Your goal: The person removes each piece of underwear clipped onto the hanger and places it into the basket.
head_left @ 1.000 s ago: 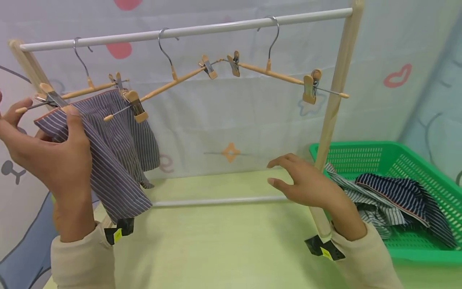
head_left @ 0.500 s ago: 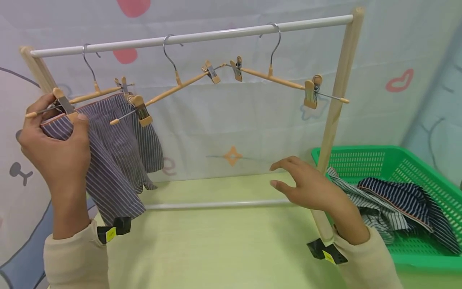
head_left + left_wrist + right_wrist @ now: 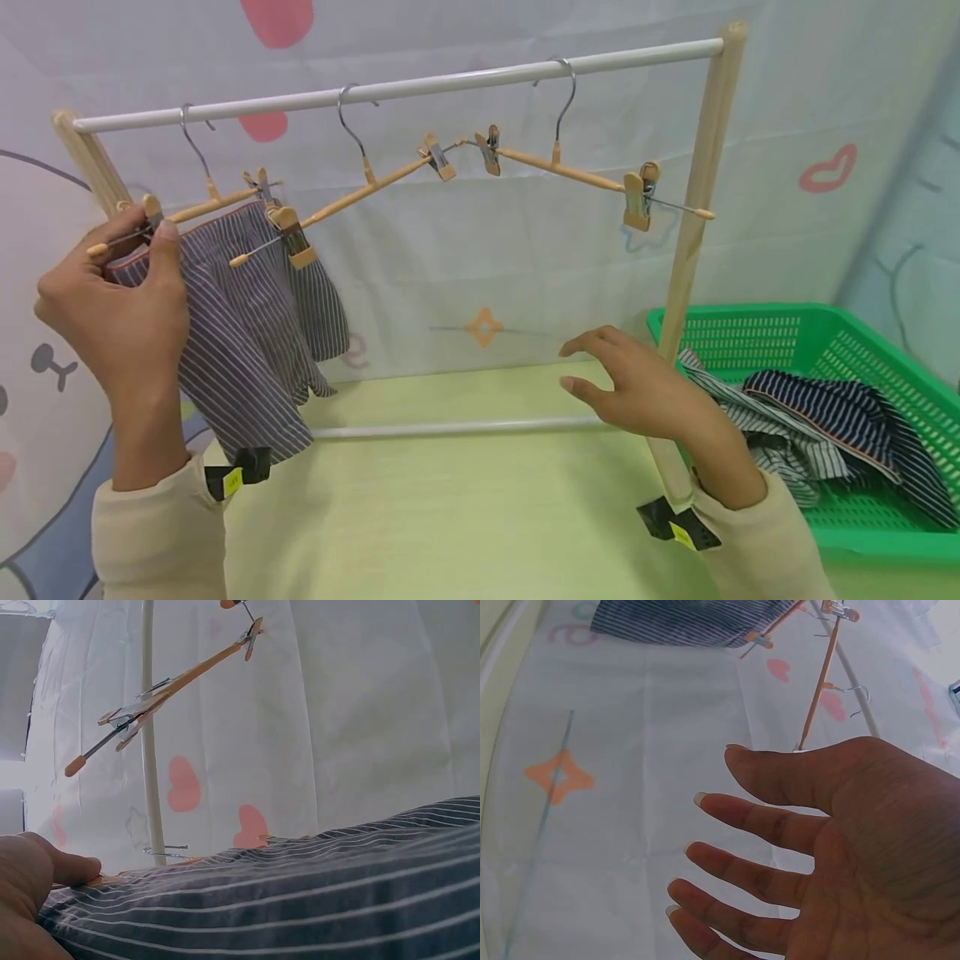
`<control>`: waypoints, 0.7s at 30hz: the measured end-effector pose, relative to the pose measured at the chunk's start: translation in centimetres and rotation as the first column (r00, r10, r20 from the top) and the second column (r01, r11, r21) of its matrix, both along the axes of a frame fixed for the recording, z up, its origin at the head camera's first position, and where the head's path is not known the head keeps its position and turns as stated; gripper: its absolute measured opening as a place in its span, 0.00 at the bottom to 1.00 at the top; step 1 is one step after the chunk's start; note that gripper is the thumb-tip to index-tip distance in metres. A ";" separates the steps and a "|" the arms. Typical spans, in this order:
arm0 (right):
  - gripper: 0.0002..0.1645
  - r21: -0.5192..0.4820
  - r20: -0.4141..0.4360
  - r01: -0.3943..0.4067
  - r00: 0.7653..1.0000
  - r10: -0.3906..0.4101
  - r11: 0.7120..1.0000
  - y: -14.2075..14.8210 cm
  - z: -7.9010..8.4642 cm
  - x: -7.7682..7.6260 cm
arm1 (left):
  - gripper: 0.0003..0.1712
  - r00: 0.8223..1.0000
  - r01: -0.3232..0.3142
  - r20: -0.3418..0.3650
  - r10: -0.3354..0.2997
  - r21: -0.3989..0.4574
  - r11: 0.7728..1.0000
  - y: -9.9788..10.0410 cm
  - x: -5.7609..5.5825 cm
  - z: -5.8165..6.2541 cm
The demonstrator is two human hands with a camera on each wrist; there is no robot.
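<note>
At the left end of the rack, striped shorts [image 3: 247, 333] hang by their orange-edged waistband from a wooden clip hanger [image 3: 215, 204]. My left hand [image 3: 123, 312] pinches the near clip [image 3: 153, 208] of that hanger at the waistband, thumb in front and fingers behind. The left wrist view shows the thumb [image 3: 79, 868] at the edge of the striped cloth [image 3: 285, 907]. My right hand [image 3: 637, 383] hovers holding nothing beside the rack's right post, its fingers spread and gently bent in the right wrist view.
Two more clip hangers, a middle one [image 3: 397, 173] and a right one [image 3: 588, 177], hang on the white rail [image 3: 465, 81] without clothes. A green basket [image 3: 750, 312] behind the right post [image 3: 697, 208] holds striped garments [image 3: 825, 408]. A lower white bar [image 3: 465, 427] crosses above the pale green tabletop [image 3: 465, 517].
My left fingers have come in around the clip, and the thumb has moved up onto it. The hanger's near end has shifted slightly right. My right hand stays about where it was.
</note>
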State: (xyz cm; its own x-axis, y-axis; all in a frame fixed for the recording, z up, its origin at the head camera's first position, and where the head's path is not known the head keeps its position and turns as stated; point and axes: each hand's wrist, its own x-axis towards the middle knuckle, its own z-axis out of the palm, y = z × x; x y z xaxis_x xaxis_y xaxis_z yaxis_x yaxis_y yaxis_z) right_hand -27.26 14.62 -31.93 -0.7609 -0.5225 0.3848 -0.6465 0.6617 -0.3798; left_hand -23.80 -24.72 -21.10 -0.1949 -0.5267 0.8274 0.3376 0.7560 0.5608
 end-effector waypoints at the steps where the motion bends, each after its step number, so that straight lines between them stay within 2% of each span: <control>1: 0.19 -0.001 -0.002 0.001 1.000 -0.001 1.000 0.0 0.0 0.0 | 0.13 1.000 -0.005 -0.013 0.005 0.001 1.000 0.1 0.0 0.0; 11: 0.19 -0.010 -0.018 -0.001 1.000 0.000 1.000 -0.2 -0.3 -0.2 | 0.11 0.991 -0.019 -0.131 0.026 0.055 0.998 0.2 -0.5 -0.3; 16: 0.19 -0.019 -0.021 0.000 1.000 0.000 1.000 -0.2 -0.3 -0.2 | 0.09 0.971 0.039 -0.239 -0.026 0.048 0.998 -0.2 -1.2 -0.2; 21: 0.19 -0.018 -0.013 -0.001 1.000 0.000 1.000 -0.3 -0.4 -0.1 | 0.09 0.959 0.076 -0.278 -0.051 0.077 0.994 0.2 -1.0 -0.1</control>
State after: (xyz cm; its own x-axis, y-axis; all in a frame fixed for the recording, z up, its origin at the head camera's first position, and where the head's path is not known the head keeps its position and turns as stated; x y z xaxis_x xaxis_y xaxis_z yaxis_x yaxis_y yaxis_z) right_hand -27.39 14.28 -32.33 -0.7556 -0.5156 0.4039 -0.6516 0.6545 -0.3835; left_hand -24.84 -24.49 -21.17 -0.0017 -0.5924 0.8057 0.5336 0.6809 0.5017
